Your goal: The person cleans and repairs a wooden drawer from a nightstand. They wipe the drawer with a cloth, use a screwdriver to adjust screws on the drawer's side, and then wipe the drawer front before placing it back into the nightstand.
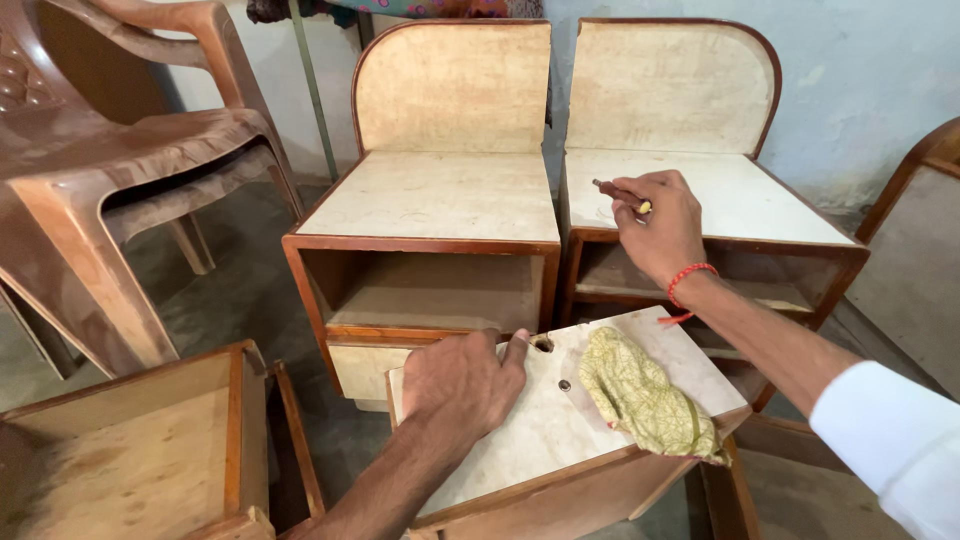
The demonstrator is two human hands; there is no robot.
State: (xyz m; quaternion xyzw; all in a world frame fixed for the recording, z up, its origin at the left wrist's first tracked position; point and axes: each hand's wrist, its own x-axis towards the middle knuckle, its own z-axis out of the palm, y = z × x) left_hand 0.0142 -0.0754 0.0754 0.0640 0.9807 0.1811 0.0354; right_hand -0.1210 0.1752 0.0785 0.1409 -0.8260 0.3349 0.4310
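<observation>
My left hand (pixel 462 385) rests knuckles-down on a pale laminated drawer front (pixel 520 425) with wooden sides, fingers curled beside a round hole (pixel 543 344) and a small screw hole (pixel 565 385). A crumpled yellow-green cloth (pixel 645 395) lies on the same panel to the right. My right hand (pixel 660 228), with a red thread on the wrist, grips a thin brown tool with a yellow tip (pixel 620 193) over the top of the right bedside cabinet (pixel 760 195).
A matching left bedside cabinet (pixel 440 195) with an open shelf stands ahead. Stacked brown plastic chairs (pixel 110 150) are at the left. A wooden drawer box (pixel 140 450) sits at the lower left. Another wooden panel (pixel 915 230) leans at the right edge.
</observation>
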